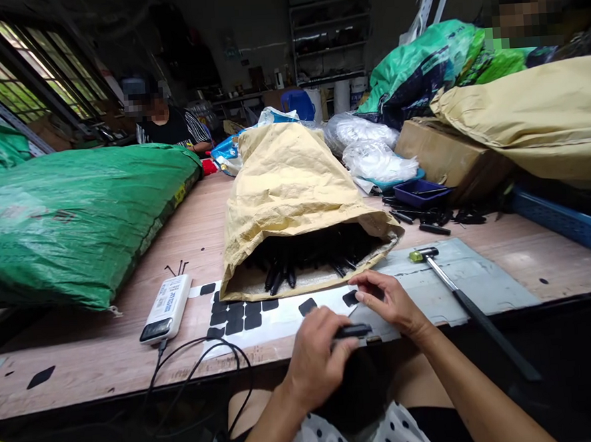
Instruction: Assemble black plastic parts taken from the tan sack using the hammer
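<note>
My left hand (320, 356) is wrapped round a short black handle-like piece (355, 331), which points right just past the table's front edge. My right hand (388, 302) is beside it, thumb and forefinger pinched at a black square sticker (350, 298). Below the fingers lies a white backing sheet (291, 314) with several black square stickers (235, 313) on its left part. Behind the hands a tan paper sack (288, 181) lies with its mouth towards me. Several long black pieces (281, 275) show inside it; the rest are in shadow.
A hammer (441, 272) rests on a grey plate (479, 280) at right, its handle over the edge. A white power bank (165, 309) with a black cable stands left. A green sack (75, 228), blue tray (566, 221) and black pieces (433, 229) lie around. Two people are beyond.
</note>
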The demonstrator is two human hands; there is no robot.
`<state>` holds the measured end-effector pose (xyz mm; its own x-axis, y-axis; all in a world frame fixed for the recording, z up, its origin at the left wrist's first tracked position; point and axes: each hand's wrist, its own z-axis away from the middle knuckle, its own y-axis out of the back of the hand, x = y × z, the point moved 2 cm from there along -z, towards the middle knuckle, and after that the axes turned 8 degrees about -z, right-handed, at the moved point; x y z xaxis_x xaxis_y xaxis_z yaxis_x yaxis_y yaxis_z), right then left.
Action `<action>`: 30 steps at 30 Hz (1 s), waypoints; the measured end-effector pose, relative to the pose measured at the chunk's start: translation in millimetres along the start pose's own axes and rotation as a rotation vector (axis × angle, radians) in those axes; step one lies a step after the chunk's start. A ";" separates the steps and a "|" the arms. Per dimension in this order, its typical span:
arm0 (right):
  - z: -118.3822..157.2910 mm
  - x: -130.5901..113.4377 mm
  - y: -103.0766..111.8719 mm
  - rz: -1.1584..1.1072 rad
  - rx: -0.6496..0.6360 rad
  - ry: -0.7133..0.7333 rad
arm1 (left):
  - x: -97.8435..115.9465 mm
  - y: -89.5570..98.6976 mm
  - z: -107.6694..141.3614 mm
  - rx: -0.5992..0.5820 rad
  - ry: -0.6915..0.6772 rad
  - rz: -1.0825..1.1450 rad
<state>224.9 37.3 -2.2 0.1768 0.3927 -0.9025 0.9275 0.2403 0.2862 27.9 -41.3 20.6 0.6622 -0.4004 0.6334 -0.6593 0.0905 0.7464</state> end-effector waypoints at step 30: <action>-1.8 0.3 -2.8 0.027 0.084 -0.041 | -122.1 74.8 -63.3 0.219 0.646 -0.493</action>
<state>221.8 38.4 -2.7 0.2138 0.3613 -0.9076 0.9463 0.1539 0.2842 -79.7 72.1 12.0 0.9222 0.2595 0.2868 -0.2507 -0.1638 0.9541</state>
